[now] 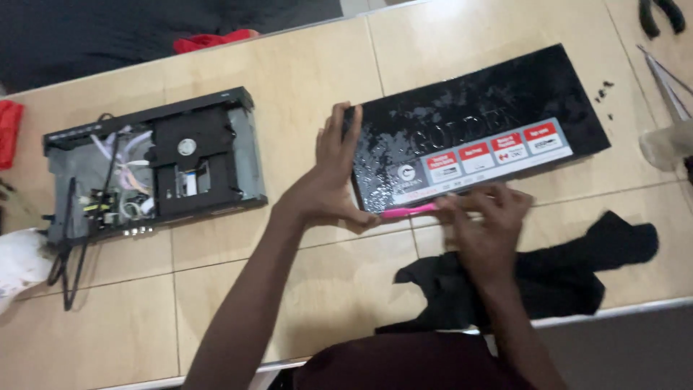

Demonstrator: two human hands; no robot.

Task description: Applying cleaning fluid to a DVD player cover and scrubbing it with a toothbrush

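A black cover panel (476,126), glossy and bearing a strip of red and white stickers, lies flat on the tiled bench (303,79), right of centre. The left hand (333,180) grips the panel's left end, fingers spread up along the edge and thumb tucked under its lower corner. The right hand (485,220) is closed around a pink toothbrush (408,211) laid along the panel's near edge; this hand is blurred. A black cloth (577,263) lies crumpled just below the panel, partly under the right forearm. Well to the left sits an opened disc player (155,170), its casing holding a black drive unit, circuit boards and loose wires. Small screws (603,92) lie near the panel's far right corner, pliers (660,16) beyond.
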